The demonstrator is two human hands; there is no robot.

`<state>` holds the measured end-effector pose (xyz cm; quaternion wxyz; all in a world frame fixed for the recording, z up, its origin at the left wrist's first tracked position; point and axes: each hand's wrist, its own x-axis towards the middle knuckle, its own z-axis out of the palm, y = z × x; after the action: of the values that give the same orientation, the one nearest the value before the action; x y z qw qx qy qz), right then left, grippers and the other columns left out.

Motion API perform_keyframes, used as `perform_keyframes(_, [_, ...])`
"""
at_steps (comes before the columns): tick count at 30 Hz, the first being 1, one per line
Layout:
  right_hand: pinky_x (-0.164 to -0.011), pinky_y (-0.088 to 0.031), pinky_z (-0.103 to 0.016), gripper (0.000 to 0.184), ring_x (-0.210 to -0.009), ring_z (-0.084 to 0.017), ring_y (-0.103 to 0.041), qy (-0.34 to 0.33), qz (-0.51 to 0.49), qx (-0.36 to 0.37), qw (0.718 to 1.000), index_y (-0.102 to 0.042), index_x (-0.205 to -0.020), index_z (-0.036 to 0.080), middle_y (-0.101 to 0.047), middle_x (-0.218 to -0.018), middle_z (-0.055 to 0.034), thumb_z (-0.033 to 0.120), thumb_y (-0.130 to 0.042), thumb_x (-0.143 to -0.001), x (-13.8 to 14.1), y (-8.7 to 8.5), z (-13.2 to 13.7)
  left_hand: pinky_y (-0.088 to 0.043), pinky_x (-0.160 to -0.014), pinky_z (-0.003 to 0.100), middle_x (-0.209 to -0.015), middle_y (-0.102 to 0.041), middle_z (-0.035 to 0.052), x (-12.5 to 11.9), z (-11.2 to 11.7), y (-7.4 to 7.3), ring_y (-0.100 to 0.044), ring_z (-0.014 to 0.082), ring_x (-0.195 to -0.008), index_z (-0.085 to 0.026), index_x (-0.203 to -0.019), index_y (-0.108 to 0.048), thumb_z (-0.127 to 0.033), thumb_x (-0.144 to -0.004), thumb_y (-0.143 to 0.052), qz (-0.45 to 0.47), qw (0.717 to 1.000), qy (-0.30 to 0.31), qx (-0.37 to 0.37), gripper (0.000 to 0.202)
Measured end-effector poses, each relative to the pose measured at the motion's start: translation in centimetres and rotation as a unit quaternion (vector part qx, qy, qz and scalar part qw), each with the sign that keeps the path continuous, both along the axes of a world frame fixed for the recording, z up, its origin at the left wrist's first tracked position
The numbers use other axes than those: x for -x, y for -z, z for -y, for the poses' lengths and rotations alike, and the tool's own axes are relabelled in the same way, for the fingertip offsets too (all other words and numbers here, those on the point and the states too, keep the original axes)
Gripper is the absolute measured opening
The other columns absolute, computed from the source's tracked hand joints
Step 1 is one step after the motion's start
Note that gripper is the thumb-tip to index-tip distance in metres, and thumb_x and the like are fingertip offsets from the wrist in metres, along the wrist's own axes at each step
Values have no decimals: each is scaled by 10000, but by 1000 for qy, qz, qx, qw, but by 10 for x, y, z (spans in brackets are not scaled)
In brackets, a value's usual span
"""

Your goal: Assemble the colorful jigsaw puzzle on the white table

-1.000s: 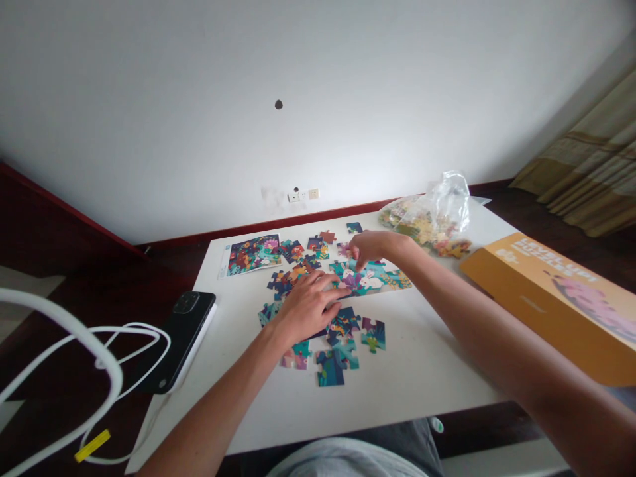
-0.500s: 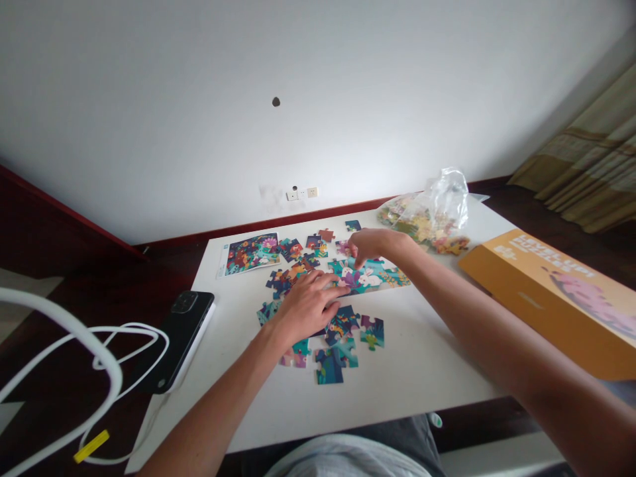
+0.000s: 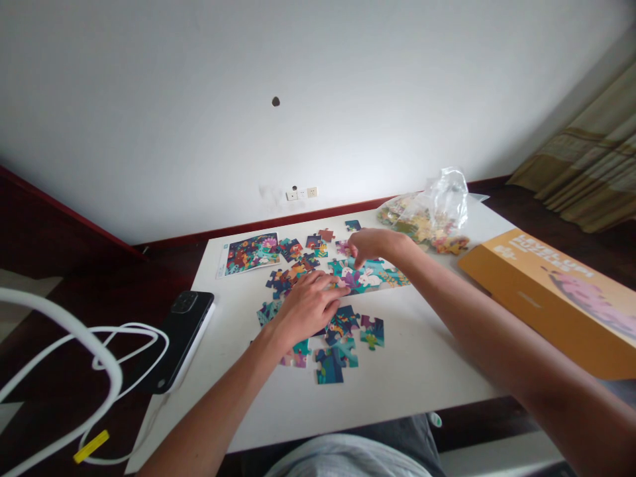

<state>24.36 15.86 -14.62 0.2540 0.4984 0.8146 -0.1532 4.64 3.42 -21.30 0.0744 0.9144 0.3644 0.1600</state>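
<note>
Head view of a jigsaw in progress on a white table (image 3: 427, 371). The joined strip (image 3: 377, 277) (a white rabbit on teal and purple) lies past the middle of the table, its long axis running left to right, its left end towards the left hand. The left hand (image 3: 305, 308) rests palm down with fingers spread and extended, the fingertips touching the strip's left end and the palm covering loose pieces (image 3: 342, 348). The right hand (image 3: 368, 245) reaches over the strip's far edge, fingertips drawn together at a small pink piece (image 3: 342, 248); whether they grip it cannot be told. A printed reference picture (image 3: 251, 254) lies at the far left. The orange box (image 3: 541, 291) at the right bears white lettering, too blurred to read.
</note>
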Motion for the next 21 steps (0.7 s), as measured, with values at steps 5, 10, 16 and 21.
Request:
perform_keyframes(5, [-778, -503, -339, 424, -1005, -310, -719, -14, -6, -3, 1000, -776, -1158, 138, -780, -1117, -138, 375, -821, -808, -5, -1, 2, -477, -1068, 455, -1266, -677, 49, 11, -8, -2, -567, 250, -1187, -263, -1236, -729, -163, -1021, -532, 42, 997, -45, -37, 308])
perform_keyframes(10, [-795, -502, -332, 364, -984, -286, -713, -11, -64, -15, 998, -777, -1144, 223, -765, -1135, -100, 420, -790, -838, -14, -10, 4, -507, -990, 449, -1099, -706, 65, 27, -19, -8, -593, 245, -1063, -215, -1094, -759, -99, -966, -560, 76, 990, -98, -63, 264])
perform_keyframes(16, [-800, -499, -346, 424, -1047, -307, -690, 35, -64, -35, 997, -745, -1194, 216, -743, -1199, -112, 455, -775, -844, -35, -20, -4, -513, -993, 438, -1097, -727, 50, 27, -20, -2, -600, 238, -1072, -230, -1040, -789, -89, -945, -587, 71, 993, -79, -48, 264])
perform_keyframes(21, [-816, -509, -385, 441, -1051, -334, -693, 84, -40, -40, 995, -759, -1201, 218, -735, -1240, -118, 439, -791, -821, -45, -24, -7, -510, -1004, 431, -1126, -757, 18, 23, -17, 3, -592, 235, -1073, -274, -1081, -807, -105, -958, -588, 48, 998, -23, -18, 303])
